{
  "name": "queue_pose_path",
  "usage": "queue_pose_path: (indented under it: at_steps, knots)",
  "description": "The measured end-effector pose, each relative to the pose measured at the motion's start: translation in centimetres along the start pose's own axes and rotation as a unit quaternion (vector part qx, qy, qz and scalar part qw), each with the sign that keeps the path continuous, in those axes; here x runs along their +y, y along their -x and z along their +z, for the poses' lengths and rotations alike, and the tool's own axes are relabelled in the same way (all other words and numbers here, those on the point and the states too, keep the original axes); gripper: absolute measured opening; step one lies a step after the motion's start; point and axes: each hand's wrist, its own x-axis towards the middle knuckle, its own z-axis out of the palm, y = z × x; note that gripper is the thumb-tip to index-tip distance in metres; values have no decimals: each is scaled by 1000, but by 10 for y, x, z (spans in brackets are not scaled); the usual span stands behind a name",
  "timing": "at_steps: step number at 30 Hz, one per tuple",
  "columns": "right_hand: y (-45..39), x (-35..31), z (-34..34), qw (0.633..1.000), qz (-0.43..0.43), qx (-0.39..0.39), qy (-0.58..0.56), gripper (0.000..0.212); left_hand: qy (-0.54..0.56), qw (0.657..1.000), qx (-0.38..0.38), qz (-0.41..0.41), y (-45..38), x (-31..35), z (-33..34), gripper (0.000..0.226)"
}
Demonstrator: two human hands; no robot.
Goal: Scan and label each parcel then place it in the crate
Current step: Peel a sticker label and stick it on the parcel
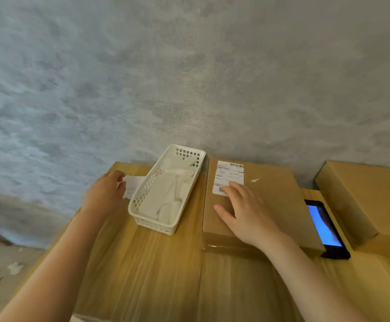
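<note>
A brown cardboard parcel (270, 194) lies on the wooden table (143, 263), against the wall. A white shipping label (227, 173) with barcodes is stuck on its top left corner. My right hand (245, 210) lies flat on the parcel, fingers straight, fingertips on the label's lower edge. My left hand (105, 194) pinches a white paper slip (132, 185) just left of the white basket (154, 219). A phone (326, 226) with a lit blue screen lies right of the parcel.
The white perforated basket holds several white paper slips. A second cardboard box (363, 201) stands at the far right beside the phone. A grey textured wall (189, 77) rises behind the table. The floor (1, 270) shows at the lower left.
</note>
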Motion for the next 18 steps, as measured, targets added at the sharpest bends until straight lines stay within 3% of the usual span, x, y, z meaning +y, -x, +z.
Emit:
queue_pose_path:
  at_steps: [3, 7, 14, 18]
  knots:
    - [0, 0, 3, 1000, 2, 4, 6, 63, 24, 997, -50, -53, -18, -7, 13, 44]
    - [-1, 1, 3, 1000, 6, 4, 3, 61, 33, 992, -60, -102, -31, -11, 27, 52]
    - [-2, -1, 1, 1000, 7, 4, 0, 61, 92, 984, -12, -153, -36, -12, 26, 17]
    - [-2, 0, 2, 1000, 6, 5, 0, 61, 119, 982, 9, -143, -34, -12, 22, 13]
